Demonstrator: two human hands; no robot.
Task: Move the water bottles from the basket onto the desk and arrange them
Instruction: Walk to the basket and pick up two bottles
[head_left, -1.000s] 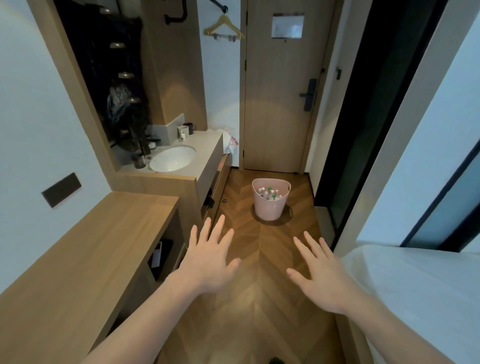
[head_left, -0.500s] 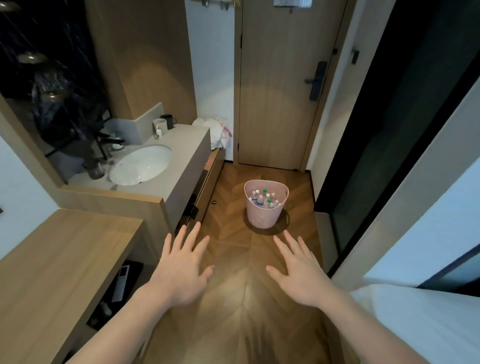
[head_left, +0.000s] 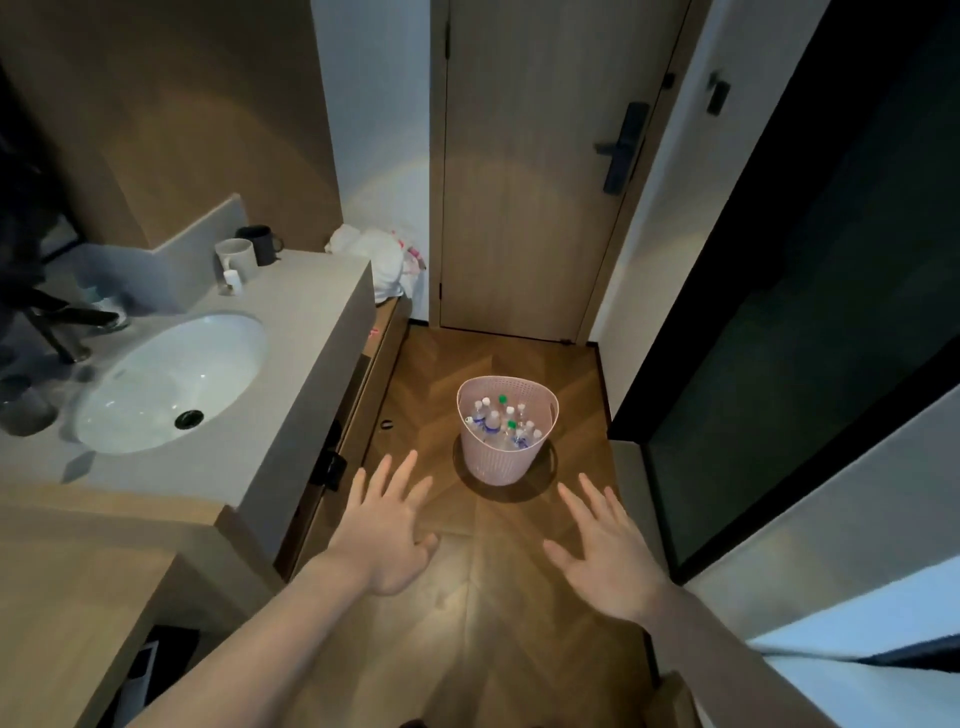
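Both hands, left (head_left: 382, 540) and right (head_left: 610, 558), splayed empty, approach step; next grasp bottles (head_left: 501, 426) in the basket (head_left: 498, 462).

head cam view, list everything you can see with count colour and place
basket: one, pink, on the floor before the door
water bottles: several, clear with white and green caps, upright in the basket
desk: one, light wood, lower left
sink: one, white, set in the grey counter on the left
tap: one, dark, behind the sink
mugs: two, one white and one dark, at the counter's back
white bag: one, past the counter's far end
door: one, light wood, dark handle, shut
floor: brown herringbone wood
left hand: open, empty, above the floor
right hand: open, empty, above the floor
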